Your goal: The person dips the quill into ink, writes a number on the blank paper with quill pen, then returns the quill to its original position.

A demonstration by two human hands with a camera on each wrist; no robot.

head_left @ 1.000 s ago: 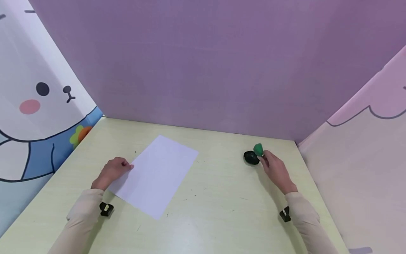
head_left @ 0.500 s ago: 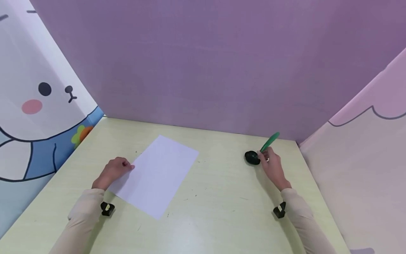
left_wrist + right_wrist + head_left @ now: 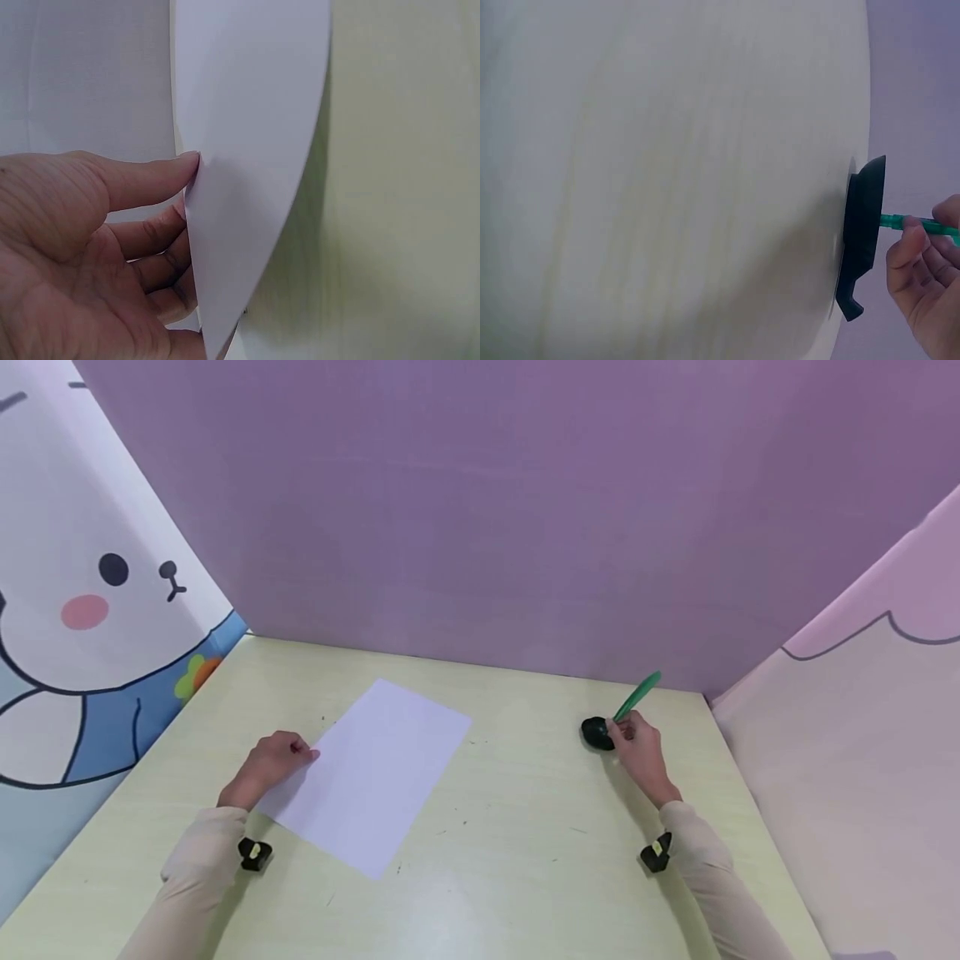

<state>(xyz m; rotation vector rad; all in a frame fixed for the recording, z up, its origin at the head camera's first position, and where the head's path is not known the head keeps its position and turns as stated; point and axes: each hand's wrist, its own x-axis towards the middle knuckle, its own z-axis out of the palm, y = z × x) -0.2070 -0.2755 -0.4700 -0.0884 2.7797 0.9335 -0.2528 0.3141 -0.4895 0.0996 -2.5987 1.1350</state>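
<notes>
A white sheet of paper [image 3: 375, 777] lies on the left half of the table. My left hand [image 3: 272, 764] pinches its left edge between thumb and fingers; in the left wrist view the paper [image 3: 240, 135] curves up off the tabletop there. Far to the right, my right hand [image 3: 641, 756] grips a green pen [image 3: 637, 695] with a broad, flat upper end, slanting up to the right. Its lower end meets a black rounded base [image 3: 595, 733], in the right wrist view a dark dish-like piece [image 3: 864, 217] with a small bent lip. Whether the tip sits inside is unclear.
The pale wooden table [image 3: 510, 877] bears small dark marks. A purple panel [image 3: 480, 527] rises along its back edge. Printed panels stand at the left [image 3: 45, 527] and right [image 3: 862, 760].
My right hand has turned the green pen so its flat end points up and right. The hand has shifted slightly left. My left hand keeps its place on the paper.
</notes>
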